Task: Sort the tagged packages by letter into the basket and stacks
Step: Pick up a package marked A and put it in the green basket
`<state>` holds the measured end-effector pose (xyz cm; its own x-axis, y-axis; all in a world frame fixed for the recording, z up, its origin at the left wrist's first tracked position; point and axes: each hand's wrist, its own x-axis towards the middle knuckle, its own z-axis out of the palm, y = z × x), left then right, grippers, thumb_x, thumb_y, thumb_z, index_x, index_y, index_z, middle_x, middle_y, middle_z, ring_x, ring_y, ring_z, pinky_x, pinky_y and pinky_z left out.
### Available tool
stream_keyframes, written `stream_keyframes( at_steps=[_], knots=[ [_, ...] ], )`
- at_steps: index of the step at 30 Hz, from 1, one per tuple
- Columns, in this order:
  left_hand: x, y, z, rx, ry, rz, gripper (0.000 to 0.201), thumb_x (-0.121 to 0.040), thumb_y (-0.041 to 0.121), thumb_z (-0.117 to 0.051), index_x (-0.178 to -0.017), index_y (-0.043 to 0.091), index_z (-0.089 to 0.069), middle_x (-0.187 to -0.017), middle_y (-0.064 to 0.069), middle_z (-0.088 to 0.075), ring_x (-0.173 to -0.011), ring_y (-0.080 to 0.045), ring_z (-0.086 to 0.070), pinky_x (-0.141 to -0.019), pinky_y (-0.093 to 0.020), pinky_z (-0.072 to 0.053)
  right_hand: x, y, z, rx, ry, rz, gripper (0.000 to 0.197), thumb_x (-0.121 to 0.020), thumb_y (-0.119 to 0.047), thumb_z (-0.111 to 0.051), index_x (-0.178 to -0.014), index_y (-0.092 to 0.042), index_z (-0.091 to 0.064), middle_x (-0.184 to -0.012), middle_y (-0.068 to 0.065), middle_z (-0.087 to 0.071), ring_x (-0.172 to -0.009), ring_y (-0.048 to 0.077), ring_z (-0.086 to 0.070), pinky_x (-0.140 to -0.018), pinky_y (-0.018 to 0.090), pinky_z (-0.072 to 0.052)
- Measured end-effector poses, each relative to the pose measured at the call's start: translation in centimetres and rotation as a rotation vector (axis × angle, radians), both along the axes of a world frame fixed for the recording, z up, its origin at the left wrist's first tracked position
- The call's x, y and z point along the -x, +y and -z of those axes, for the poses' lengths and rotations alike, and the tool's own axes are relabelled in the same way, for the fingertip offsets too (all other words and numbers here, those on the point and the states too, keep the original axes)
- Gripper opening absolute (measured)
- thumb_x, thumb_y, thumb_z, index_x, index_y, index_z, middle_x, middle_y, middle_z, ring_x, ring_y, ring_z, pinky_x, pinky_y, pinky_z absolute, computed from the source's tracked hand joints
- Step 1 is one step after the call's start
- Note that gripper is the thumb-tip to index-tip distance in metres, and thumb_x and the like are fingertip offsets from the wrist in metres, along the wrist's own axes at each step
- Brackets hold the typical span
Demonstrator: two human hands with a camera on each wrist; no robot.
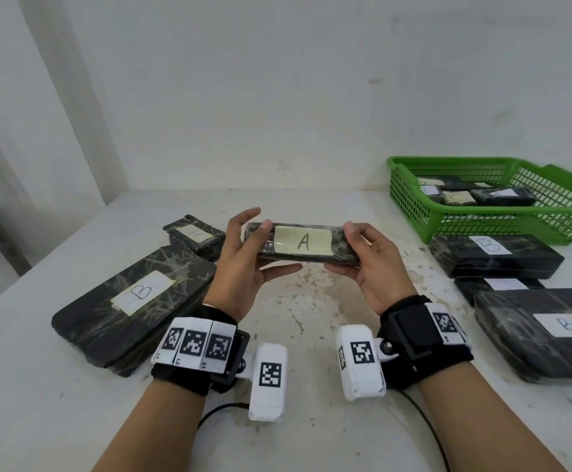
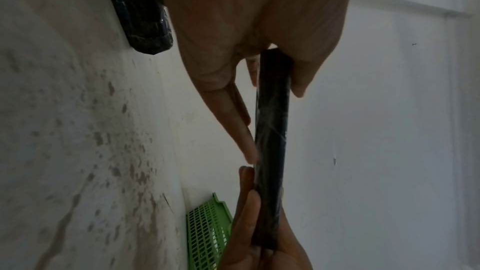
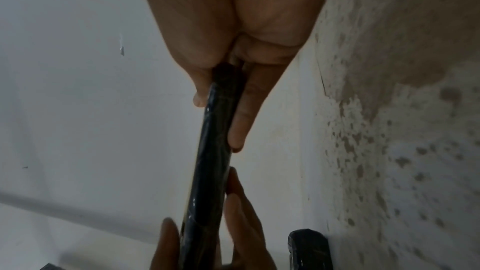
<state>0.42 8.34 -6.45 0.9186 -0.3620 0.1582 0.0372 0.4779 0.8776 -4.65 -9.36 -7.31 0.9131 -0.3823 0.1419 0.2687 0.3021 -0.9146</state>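
Nearest the lens: two wrists strapped with marker-covered camera mounts, above a stained white surface (image 1: pixel 294 437). Largest item, a wide black-wrapped B package (image 1: pixel 131 306) at left, flat on the surface. Next in size, a cluster of B packages at right: one closest (image 1: pixel 543 335), one behind it (image 1: pixel 495 255), a third (image 1: pixel 502 284) partly hidden between them. Green basket (image 1: pixel 563 216) at far right, holding several small wrapped packages; their letters too small to read. Small A package (image 1: pixel 194 235) lying beyond the big left B one.

Held off the surface at centre, a slim bar-shaped A package (image 1: pixel 303 243), label up and readable. Left hand (image 1: pixel 243 264) pinching its left end, thumb on top, fingers beneath, index finger lifted free. Right hand (image 1: pixel 369 260) pinching the right end likewise. Wrist views confirm a thin dark edge (image 2: pixel 271 130) clamped between thumbs and fingers (image 3: pixel 239 126) at both ends.

Probably light, judging by the fingertip hold, and stiff enough to keep straight between two end grips. Glossy wrap likely slick, so a firm pinch across the flat faces near an end seems safest; one hand should suffice. Likely destination: beside or onto the small A package at left, well apart from the B group.
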Motion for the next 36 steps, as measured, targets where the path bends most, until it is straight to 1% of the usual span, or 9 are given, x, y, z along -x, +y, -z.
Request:
stream_keyframes(
  at_steps=[4, 7, 9, 13, 16, 20, 24, 29, 36],
  knots=[
    [0.1, -0.2, 0.1, -0.068, -0.106, -0.051, 0.008, -0.1, 0.017, -0.05, -0.095, 0.012, -0.053, -0.097, -0.011, -0.059, -0.092, -0.025, -0.068, -0.058, -0.034, -0.061, 0.2, 0.2, -0.2, 0.049, -0.021, 0.018, 0.016, -0.095, -0.019, -0.058, -0.083, -0.011, -0.063, -0.077, 0.002, -0.071, -0.067, 0.017, -0.07, -0.054, 0.029, -0.059],
    [-0.1, -0.2, 0.3, -0.064, -0.132, -0.087, 0.019, -0.101, 0.015, -0.049, -0.082, 0.011, -0.045, -0.096, -0.015, -0.054, -0.091, -0.02, -0.07, -0.059, -0.03, -0.06, 0.4, 0.6, -0.6, 0.051, 0.007, -0.044, 0.021, -0.097, -0.03, -0.054, -0.1, -0.014, -0.067, -0.097, 0.005, -0.069, -0.079, 0.021, -0.071, -0.053, 0.031, -0.059],
    [0.0, -0.2, 0.3, -0.062, -0.145, -0.079, 0.02, -0.1, 0.015, -0.05, -0.082, 0.01, -0.045, -0.097, -0.016, -0.054, -0.09, -0.019, -0.07, -0.061, -0.03, -0.06, 0.5, 0.9, -0.7, 0.05, 0.029, -0.103, 0.026, -0.095, -0.036, -0.053, -0.108, -0.016, -0.066, -0.106, 0.008, -0.064, -0.084, 0.024, -0.071, -0.053, 0.032, -0.059],
    [0.2, -0.2, 0.2, -0.043, -0.084, -0.017, 0.01, -0.093, 0.02, -0.057, -0.095, 0.01, -0.054, -0.1, -0.014, -0.059, -0.088, -0.02, -0.071, -0.064, -0.032, -0.06, 0.5, 1.1, -0.7, 0.048, -0.017, -0.016, 0.011, -0.097, -0.017, -0.055, -0.091, -0.012, -0.063, -0.092, 0.007, -0.062, -0.069, 0.016, -0.069, -0.052, 0.026, -0.058],
    [0.3, 0.0, -0.2, -0.008, -0.05, 0.044, 0.033, -0.082, 0.027, -0.061, -0.113, 0.015, -0.056, -0.101, -0.01, -0.059, -0.088, -0.023, -0.069, -0.067, -0.035, -0.061, 0.5, 0.8, -0.8, 0.059, -0.03, -0.007, 0.011, -0.097, -0.017, -0.055, -0.089, -0.013, -0.062, -0.092, 0.007, -0.062, -0.072, 0.017, -0.069, -0.052, 0.027, -0.058],
    [0.4, 0.0, -0.2, -0.121, -0.149, -0.089, 0.01, -0.097, 0.011, -0.056, -0.097, 0.002, -0.06, -0.092, -0.011, -0.064, -0.084, -0.022, -0.071, -0.061, -0.03, -0.06, 0.7, 0.8, -1.2, 0.079, 0.026, -0.094, 0.016, -0.093, -0.028, -0.056, -0.092, -0.014, -0.062, -0.098, 0.011, -0.061, -0.075, 0.02, -0.069, -0.051, 0.029, -0.058],
    [0.5, -0.2, -0.1, -0.189, -0.222, -0.132, 0.013, -0.099, 0.011, -0.054, -0.09, 0.002, -0.057, -0.094, -0.017, -0.066, -0.083, -0.022, -0.072, -0.06, -0.031, -0.06, 0.7, 1.2, -1.0, 0.035, 0.02, -0.085, 0.016, -0.098, -0.024, -0.053, -0.087, -0.012, -0.056, -0.09, 0.008, -0.062, -0.07, 0.017, -0.069, -0.051, 0.027, -0.058],
    [1.0, 0.0, -0.7, -0.111, -0.116, -0.045, 0.018, -0.09, 0.022, -0.061, -0.094, 0.005, -0.056, -0.093, -0.012, -0.067, -0.084, -0.023, -0.072, -0.063, -0.034, -0.061, 0.7, 1.2, -1.1, 0.009, -0.004, -0.089, 0.017, -0.1, -0.017, -0.05, -0.084, -0.011, -0.053, -0.085, 0.008, -0.063, -0.068, 0.018, -0.07, -0.052, 0.027, -0.058],
    [0.7, 0.5, -0.9, -0.132, -0.148, -0.116, 0.011, -0.098, 0.009, -0.055, -0.088, 0.003, -0.054, -0.093, -0.017, -0.067, -0.081, -0.024, -0.073, -0.058, -0.031, -0.06, 0.9, 1.8, -1.8, -0.04, 0.025, -0.125, 0.032, -0.104, -0.03, -0.039, -0.095, -0.005, -0.059, -0.091, 0.012, -0.07, -0.071, 0.02, -0.073, -0.052, 0.029, -0.058]
  ],
)
